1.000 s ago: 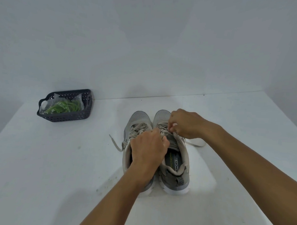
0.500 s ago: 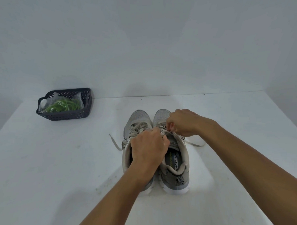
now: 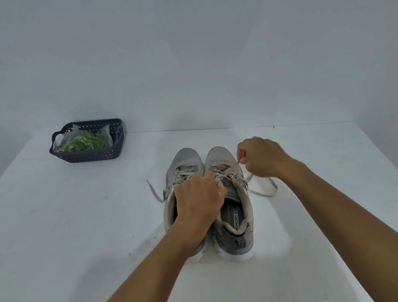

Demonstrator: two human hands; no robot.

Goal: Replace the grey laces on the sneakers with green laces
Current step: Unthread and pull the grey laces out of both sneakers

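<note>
Two grey sneakers stand side by side on the white table, toes pointing away: the left sneaker (image 3: 185, 158) and the right sneaker (image 3: 231, 210). Both carry grey laces. My right hand (image 3: 262, 156) pinches a strand of the right sneaker's grey lace (image 3: 262, 193) above its eyelets, and a loop of that lace trails onto the table to the right. My left hand (image 3: 199, 199) lies curled over the tongues where the sneakers meet, gripping there. The green laces (image 3: 87, 142) sit in a clear bag inside the basket.
A dark perforated basket (image 3: 89, 156) stands at the back left of the white table (image 3: 67, 225), near the wall. A loose grey lace end (image 3: 153, 192) lies on the table left of the left sneaker.
My right hand has risen up and to the right, drawing the grey lace out of the right sneaker's eyelets. My left hand has stayed on the sneakers.
</note>
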